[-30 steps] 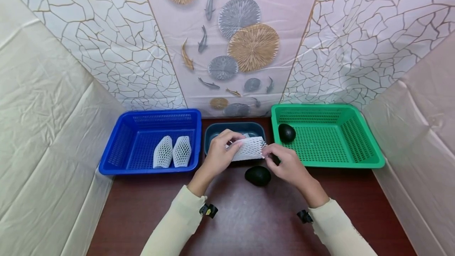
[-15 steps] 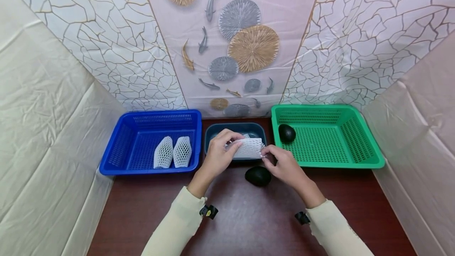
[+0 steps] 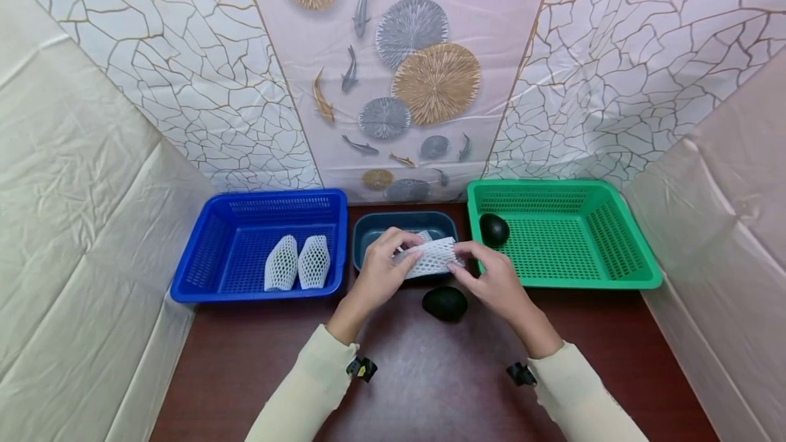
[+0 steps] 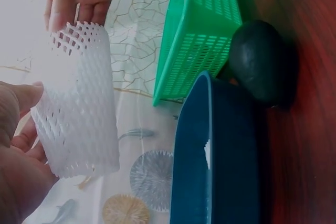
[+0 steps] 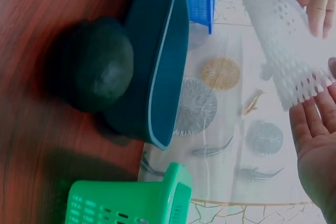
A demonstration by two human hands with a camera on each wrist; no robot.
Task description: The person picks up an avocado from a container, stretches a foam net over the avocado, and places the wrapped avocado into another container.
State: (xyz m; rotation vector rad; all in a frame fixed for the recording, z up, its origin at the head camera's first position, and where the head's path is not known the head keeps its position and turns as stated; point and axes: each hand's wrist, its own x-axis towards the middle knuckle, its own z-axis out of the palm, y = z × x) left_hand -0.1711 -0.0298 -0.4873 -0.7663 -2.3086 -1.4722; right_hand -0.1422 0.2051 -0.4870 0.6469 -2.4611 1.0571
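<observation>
1. A white foam net sleeve (image 3: pixel 432 256) is held up between the two hands; in the head view it overlaps the front of a dark teal tray (image 3: pixel 405 222).
2. The left hand (image 3: pixel 377 273) grasps the sleeve's left end, its thumb on the near side and its fingers behind.
3. The right hand (image 3: pixel 500 285) pinches the other end between thumb and fingers, at the rim where the mesh shows clear diamond holes.
4. On the reddish-brown table (image 3: pixel 430 391), a dark avocado (image 3: pixel 445 303) lies on its side just in front of the tray, below the sleeve and near the right hand.
5. A bit of white material (image 4: pixel 208 155) shows inside the tray; most of it is hidden.
6. To the right stands a green basket (image 3: pixel 571 244), with a second avocado (image 3: pixel 494 230) in its left part, by the wall.
7. To the left stands a blue basket (image 3: pixel 260 225). Two plump white net sleeves lie side by side in its right half, one on the left (image 3: pixel 281 263) and one on the right (image 3: pixel 314 262); whether they contain anything cannot be told.
8. Behind the containers hangs a backdrop (image 3: pixel 436 84) printed with fish and round leaves.
</observation>
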